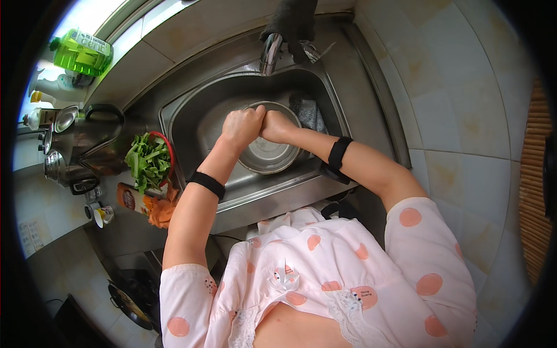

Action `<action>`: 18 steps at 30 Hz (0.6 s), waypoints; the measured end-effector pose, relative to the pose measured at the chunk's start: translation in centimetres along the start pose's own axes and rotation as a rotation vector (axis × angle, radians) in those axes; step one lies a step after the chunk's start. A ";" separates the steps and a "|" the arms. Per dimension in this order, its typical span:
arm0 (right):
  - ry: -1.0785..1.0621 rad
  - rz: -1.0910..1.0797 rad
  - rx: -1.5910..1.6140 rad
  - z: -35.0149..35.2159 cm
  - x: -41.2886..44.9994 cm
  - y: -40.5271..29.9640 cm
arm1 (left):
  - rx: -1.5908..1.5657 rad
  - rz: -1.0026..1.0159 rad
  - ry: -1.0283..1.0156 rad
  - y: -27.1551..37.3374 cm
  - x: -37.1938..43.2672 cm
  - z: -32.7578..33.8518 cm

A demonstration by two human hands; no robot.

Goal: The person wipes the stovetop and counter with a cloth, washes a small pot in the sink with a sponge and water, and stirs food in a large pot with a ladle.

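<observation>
Both fists are together over a round metal basin (270, 157) in the stainless steel sink (209, 104). My left hand (241, 126) is curled, its knuckles up, against my right hand (277, 126), which is curled too. Whether anything lies inside the fists cannot be seen. A grey cloth (311, 114) rests in the sink beside the basin, at its right. Beyond the hands stands the chrome faucet (270, 54), with a dark cloth (293, 21) draped over it. Left of the sink, chopped leafy greens (148, 163) fill a red-rimmed bowl (169, 145).
Metal kettles (98, 135) crowd the counter at the left. Nearer me are an orange plastic bag (161, 211) and a small cup (104, 216). A green detergent bottle (82, 52) stands on the sill. A wok (130, 306) is at the lower left; a tiled wall (461, 108) bounds the right.
</observation>
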State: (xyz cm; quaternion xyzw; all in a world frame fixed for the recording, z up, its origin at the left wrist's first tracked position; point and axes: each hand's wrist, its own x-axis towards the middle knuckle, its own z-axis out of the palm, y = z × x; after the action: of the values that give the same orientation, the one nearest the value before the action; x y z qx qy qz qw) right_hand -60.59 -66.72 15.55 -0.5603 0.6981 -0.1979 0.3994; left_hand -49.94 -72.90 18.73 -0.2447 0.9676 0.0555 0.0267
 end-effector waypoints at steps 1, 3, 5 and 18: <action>-0.011 -0.001 0.071 -0.1 -0.1 -0.1 | 0.022 0.054 0.022 -0.2 0.0 0.0; -0.023 0.000 0.139 0.0 -0.2 0.0 | 0.061 0.101 0.055 -0.4 0.2 -0.1; 0.041 0.042 0.340 0.4 -0.3 0.2 | 0.100 0.149 0.090 -0.5 0.3 -0.1; 0.184 0.171 0.026 4.2 1.2 12.0 | -0.287 -0.549 0.282 -2.7 -8.4 5.4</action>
State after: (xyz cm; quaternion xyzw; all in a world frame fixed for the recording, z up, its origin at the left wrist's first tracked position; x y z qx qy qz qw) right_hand -64.92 -63.58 3.92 -0.4731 0.7743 -0.2227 0.3564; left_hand -41.18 -70.66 13.81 -0.5027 0.8421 0.1474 -0.1283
